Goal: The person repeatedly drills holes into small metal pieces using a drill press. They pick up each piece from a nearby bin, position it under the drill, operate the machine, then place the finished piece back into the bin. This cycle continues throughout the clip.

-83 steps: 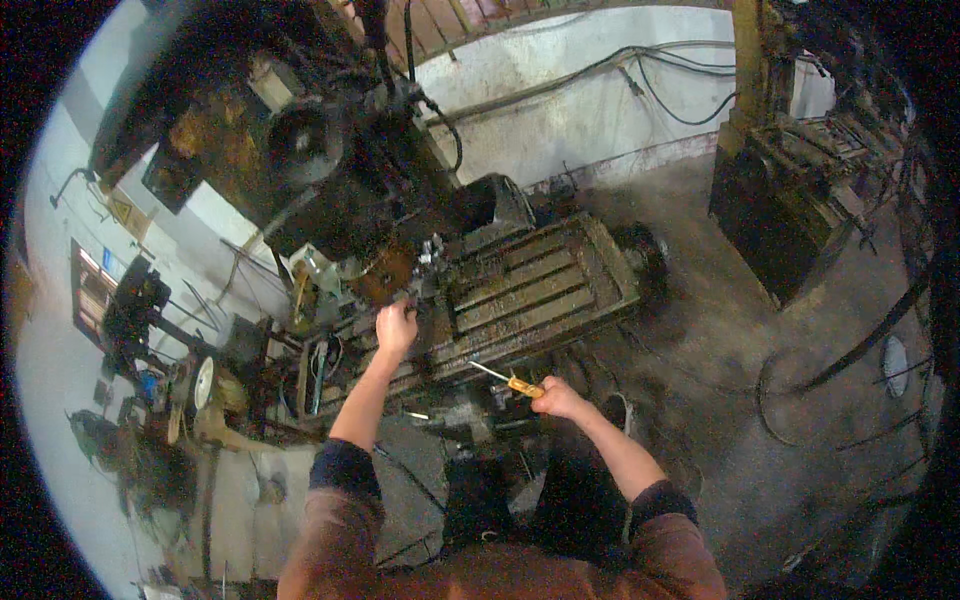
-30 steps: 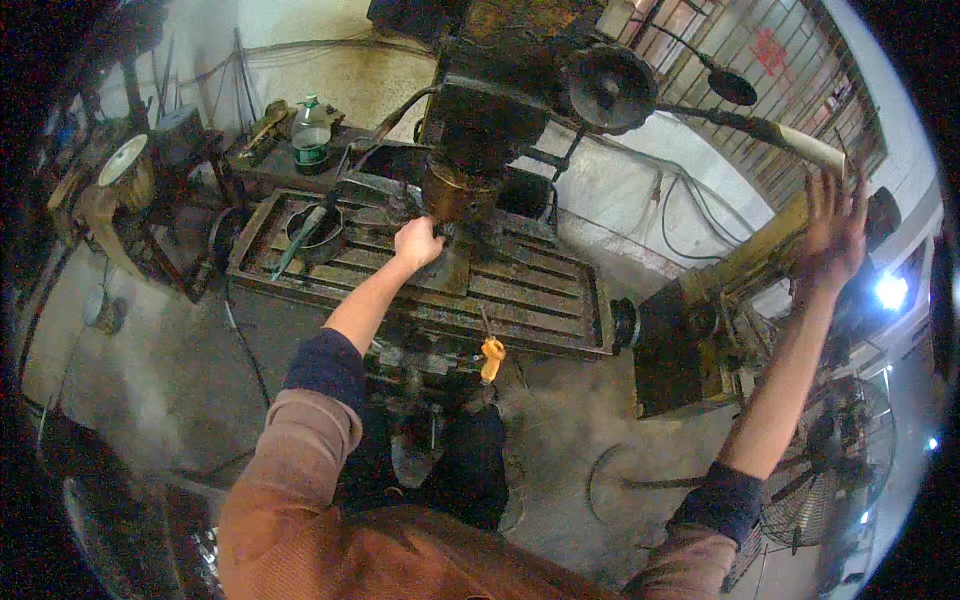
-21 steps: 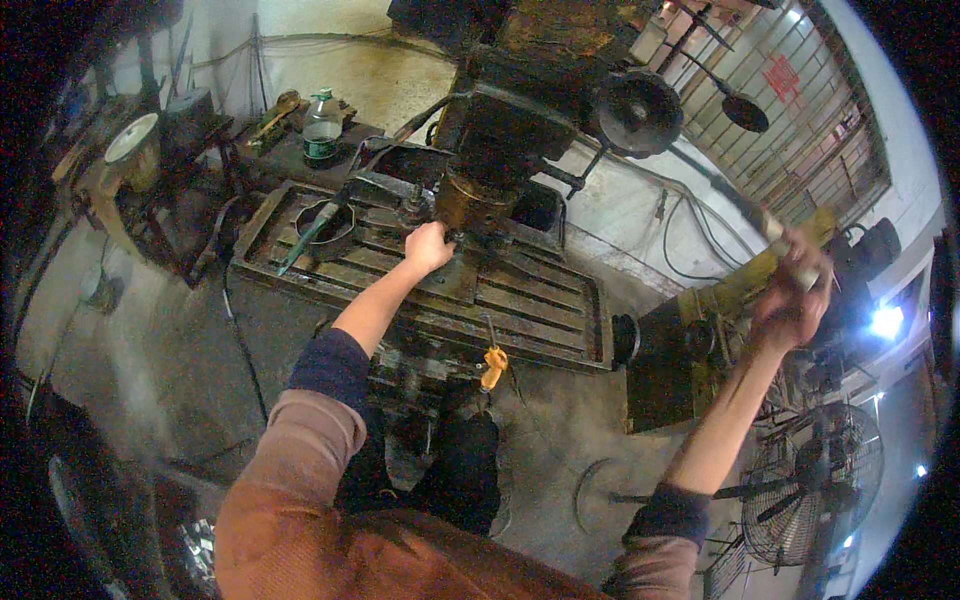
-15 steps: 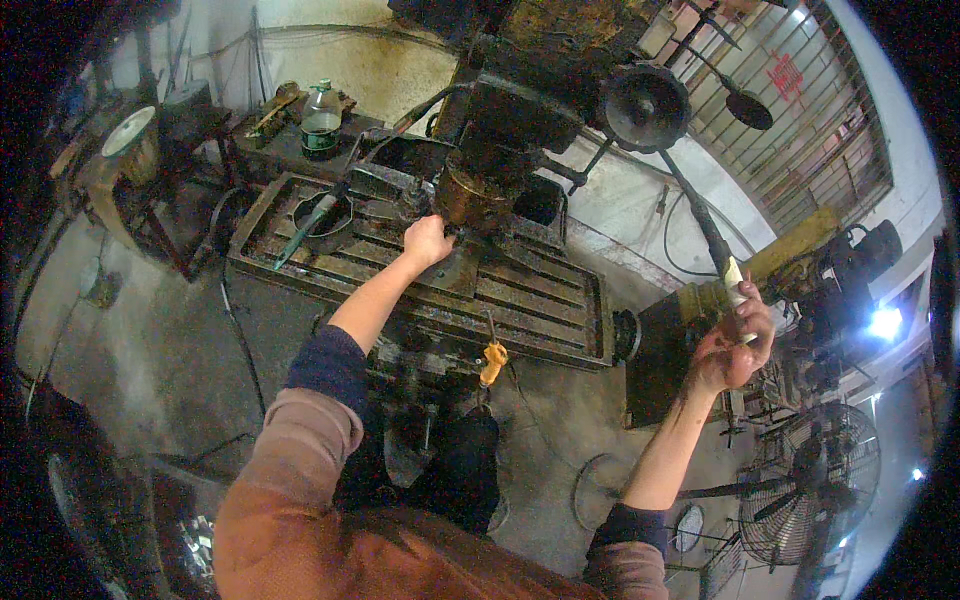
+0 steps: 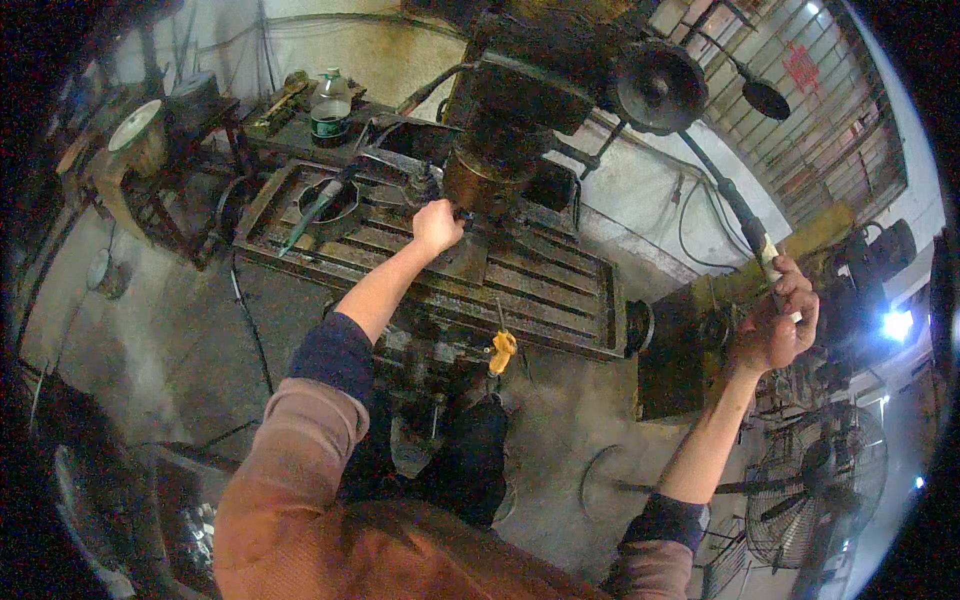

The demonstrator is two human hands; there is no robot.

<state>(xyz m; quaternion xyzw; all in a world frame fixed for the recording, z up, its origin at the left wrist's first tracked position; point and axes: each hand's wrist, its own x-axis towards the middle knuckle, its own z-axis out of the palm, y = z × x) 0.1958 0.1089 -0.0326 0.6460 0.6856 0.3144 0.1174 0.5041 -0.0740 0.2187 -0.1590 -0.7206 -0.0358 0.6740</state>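
A dark, oily machine with a slotted metal table (image 5: 545,306) stands in front of me. Beneath its head, at the brown cylindrical spindle housing (image 5: 484,180), my left hand (image 5: 437,228) is closed, knuckles up. Whatever its fingers hold is hidden. My right hand (image 5: 778,325) reaches out to the right, fingers curled round the pale grip of a long lever (image 5: 738,208). That lever runs up to a dark round hub (image 5: 660,88) on the machine's side. Dark smudges mark the right hand and wrist.
A round pan (image 5: 345,213) with a green-ended tool (image 5: 308,222) across it sits on the table's left. Behind stands a clear bottle (image 5: 330,108). A yellow-handled object (image 5: 502,352) hangs at the front edge. A fan (image 5: 815,485) stands at lower right.
My right hand and the lever's end have moved outward to the right and slightly up in the picture. My left hand stays at the spindle; the whole view has shifted a little.
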